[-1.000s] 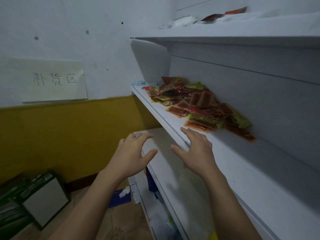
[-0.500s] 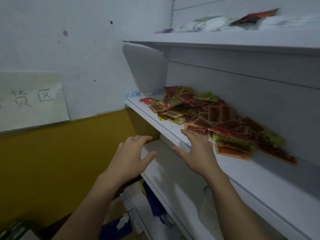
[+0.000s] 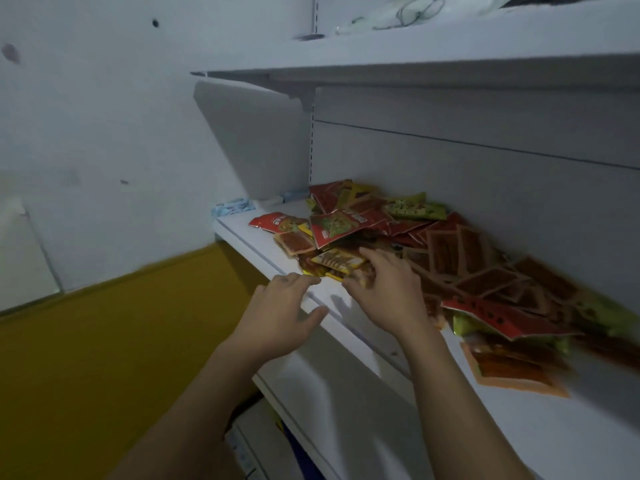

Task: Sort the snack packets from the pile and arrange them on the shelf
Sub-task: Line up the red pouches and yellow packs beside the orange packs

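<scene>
Touching one snack pile point(image 3: 450, 258), right hand point(image 3: 384, 292), left hand point(image 3: 284, 313) beside, one shelf point(image 3: 571, 438)

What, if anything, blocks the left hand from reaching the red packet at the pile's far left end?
Likely yes: nothing does. The left hand is open at the shelf edge, with bare shelf between it and the red packet.

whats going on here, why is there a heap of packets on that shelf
A person is starting to sort a pile of snack packets on a white shelf. The right hand reaches into the near edge of the pile, with its fingers on a yellow packet; whether it grips the packet is unclear. The left hand hovers at the shelf's front edge and holds nothing. The red, green and orange packets lie jumbled, with none arranged yet.
</scene>
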Demonstrator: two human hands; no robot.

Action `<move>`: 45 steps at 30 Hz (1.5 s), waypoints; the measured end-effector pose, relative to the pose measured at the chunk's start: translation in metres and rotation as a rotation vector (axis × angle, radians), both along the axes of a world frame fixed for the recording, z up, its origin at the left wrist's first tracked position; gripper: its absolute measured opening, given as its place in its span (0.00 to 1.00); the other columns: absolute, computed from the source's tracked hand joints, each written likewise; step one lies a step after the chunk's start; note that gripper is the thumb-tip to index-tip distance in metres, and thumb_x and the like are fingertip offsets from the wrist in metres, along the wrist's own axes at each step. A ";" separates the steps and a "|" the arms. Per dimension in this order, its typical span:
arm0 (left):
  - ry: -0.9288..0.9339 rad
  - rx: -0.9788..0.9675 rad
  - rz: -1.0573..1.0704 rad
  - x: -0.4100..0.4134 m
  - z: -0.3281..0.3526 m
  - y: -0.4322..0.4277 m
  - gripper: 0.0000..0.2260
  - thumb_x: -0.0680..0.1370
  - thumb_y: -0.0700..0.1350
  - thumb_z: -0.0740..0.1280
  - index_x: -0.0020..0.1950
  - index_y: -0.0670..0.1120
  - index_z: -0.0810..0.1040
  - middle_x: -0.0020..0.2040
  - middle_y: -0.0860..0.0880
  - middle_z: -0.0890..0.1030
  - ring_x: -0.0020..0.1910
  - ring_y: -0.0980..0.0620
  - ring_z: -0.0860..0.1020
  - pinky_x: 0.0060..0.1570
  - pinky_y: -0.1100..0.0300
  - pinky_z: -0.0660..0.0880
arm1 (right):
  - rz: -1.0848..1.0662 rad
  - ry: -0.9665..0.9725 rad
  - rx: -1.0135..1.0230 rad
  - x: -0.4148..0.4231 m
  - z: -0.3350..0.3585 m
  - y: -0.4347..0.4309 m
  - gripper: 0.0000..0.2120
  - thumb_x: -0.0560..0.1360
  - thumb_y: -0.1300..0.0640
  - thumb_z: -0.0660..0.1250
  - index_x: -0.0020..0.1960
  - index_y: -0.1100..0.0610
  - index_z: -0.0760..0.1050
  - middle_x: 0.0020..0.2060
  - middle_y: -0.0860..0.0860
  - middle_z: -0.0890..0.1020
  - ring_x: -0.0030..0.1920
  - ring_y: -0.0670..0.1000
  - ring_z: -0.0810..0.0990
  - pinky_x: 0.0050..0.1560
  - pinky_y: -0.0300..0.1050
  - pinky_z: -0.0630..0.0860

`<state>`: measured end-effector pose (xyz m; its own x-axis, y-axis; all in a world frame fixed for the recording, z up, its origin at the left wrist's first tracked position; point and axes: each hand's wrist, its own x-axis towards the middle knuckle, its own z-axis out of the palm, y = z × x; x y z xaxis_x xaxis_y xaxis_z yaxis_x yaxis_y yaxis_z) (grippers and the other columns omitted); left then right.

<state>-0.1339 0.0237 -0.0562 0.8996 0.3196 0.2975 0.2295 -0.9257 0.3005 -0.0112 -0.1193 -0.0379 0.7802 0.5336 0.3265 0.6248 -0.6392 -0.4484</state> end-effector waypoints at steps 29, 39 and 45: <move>-0.174 0.181 -0.283 0.228 0.030 0.127 0.19 0.69 0.38 0.74 0.59 0.45 0.81 0.42 0.42 0.82 0.38 0.39 0.80 0.32 0.52 0.77 | -0.402 -0.161 -0.313 0.170 0.007 0.060 0.31 0.73 0.37 0.68 0.71 0.52 0.70 0.67 0.54 0.71 0.70 0.57 0.67 0.68 0.55 0.66; -0.379 -0.124 -0.229 0.264 0.082 0.134 0.14 0.82 0.50 0.62 0.65 0.49 0.76 0.53 0.44 0.83 0.49 0.42 0.81 0.41 0.55 0.76 | -0.282 0.015 -0.170 0.169 0.044 0.059 0.19 0.75 0.45 0.69 0.63 0.51 0.77 0.59 0.50 0.81 0.60 0.53 0.79 0.58 0.48 0.75; -0.564 -0.410 -0.358 0.282 0.097 0.132 0.06 0.79 0.44 0.67 0.52 0.42 0.81 0.42 0.48 0.82 0.38 0.50 0.78 0.36 0.61 0.73 | -0.416 -0.045 0.026 0.172 0.077 0.049 0.07 0.76 0.48 0.69 0.49 0.51 0.80 0.44 0.50 0.82 0.44 0.50 0.79 0.38 0.37 0.71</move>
